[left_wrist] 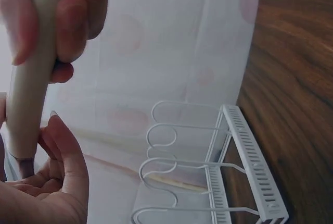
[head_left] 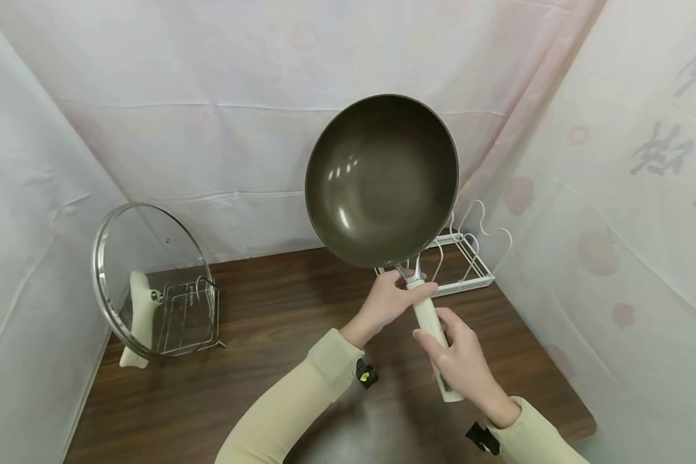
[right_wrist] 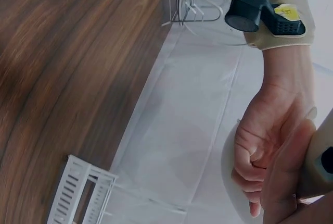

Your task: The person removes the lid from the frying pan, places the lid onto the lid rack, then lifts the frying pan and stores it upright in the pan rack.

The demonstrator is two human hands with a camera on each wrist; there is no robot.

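Observation:
A frying pan (head_left: 383, 180) with a dark brown inside is held up above the table, tilted so its inside faces me. My left hand (head_left: 385, 299) holds the cream handle (head_left: 426, 312) at its upper end, just below the metal neck, thumb across the front. Lower on the same handle, my right hand (head_left: 461, 354) grips it with thumb and fingers on either side. In the left wrist view the right hand's fingers (left_wrist: 73, 26) curl round the handle, above the left hand (left_wrist: 65, 177). The right wrist view shows the left hand's palm (right_wrist: 273, 122) beside the pan's pale outside.
Behind the pan on the right stands a white rack (head_left: 464, 285) with curved wire dividers. A glass lid (head_left: 100, 258) with a cream handle leans upright in a metal wire rack (head_left: 216, 316) on the left. Patterned pale sheets (head_left: 255, 148) enclose the brown wooden table (head_left: 267, 309).

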